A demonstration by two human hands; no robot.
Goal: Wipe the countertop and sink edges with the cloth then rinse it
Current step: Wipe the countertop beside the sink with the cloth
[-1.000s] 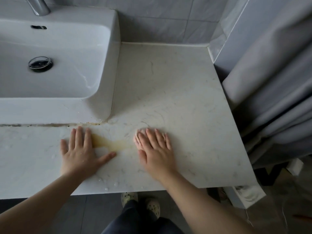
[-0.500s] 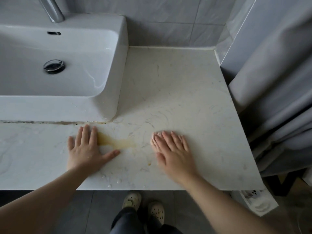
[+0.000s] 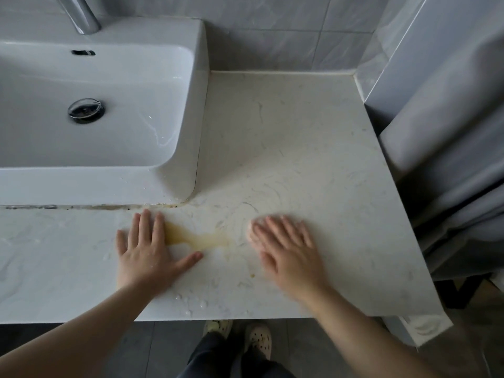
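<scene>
Across the lower half of the view runs the pale marbled bench (image 3: 313,148), the largest thing here, with both of the person's bare arms reaching onto it from below. On its left sits the white sink (image 3: 196,105), a raised basin whose front wall meets the bench along a dark, grimy seam; a round metal drain (image 3: 86,110) lies in the basin floor, and the base of a chrome tap (image 3: 81,15) stands at the back rim. Grey wall tiles (image 3: 272,31) rise behind, and a grey curtain (image 3: 450,159) hangs down the right side, just beside the bench edge.

The left hand (image 3: 147,255) lies flat, palm down, on the bench just in front of the sink's front wall. Its fingers (image 3: 144,227) are straight and close together with the thumb spread out to the right; it holds nothing. The right hand (image 3: 289,249) is also palm down, well to the right, its fingers (image 3: 275,227) slightly fanned and blurred. They press on a small pale pinkish cloth (image 3: 249,231), of which only a sliver shows past the fingertips at the left; the rest is hidden under the hand.

Between the two hands lies a yellowish stain (image 3: 191,237), touching the left hand's forefinger side. Faint swirled smears mark the bench above the right hand. A few water drops (image 3: 191,306) sit near the front edge. Below, on the dark floor, are the person's light perforated shoes (image 3: 240,336).
</scene>
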